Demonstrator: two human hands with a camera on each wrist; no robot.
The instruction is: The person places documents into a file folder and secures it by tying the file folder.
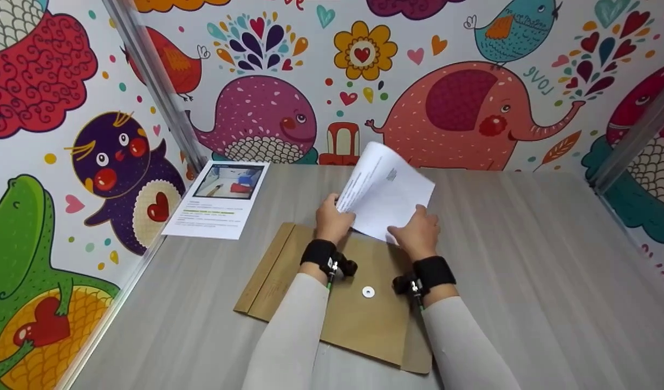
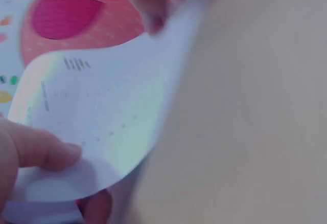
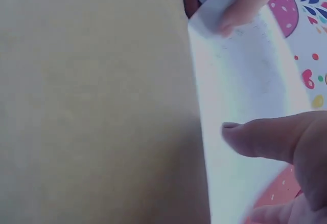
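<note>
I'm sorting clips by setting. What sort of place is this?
Probably a small recording booth or staged work corner, not a home. A wood-grain table is boxed in by cartoon-animal wall panels, and a printed instruction sheet with a photo lies beside the brown envelope.

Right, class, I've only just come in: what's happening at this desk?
A person holds a stack of white paper sheets in both hands. The left hand grips its left edge and the right hand its lower right edge. The sheets are lifted above a brown envelope lying flat on the grey table. An instruction sheet lies to the left.
</note>
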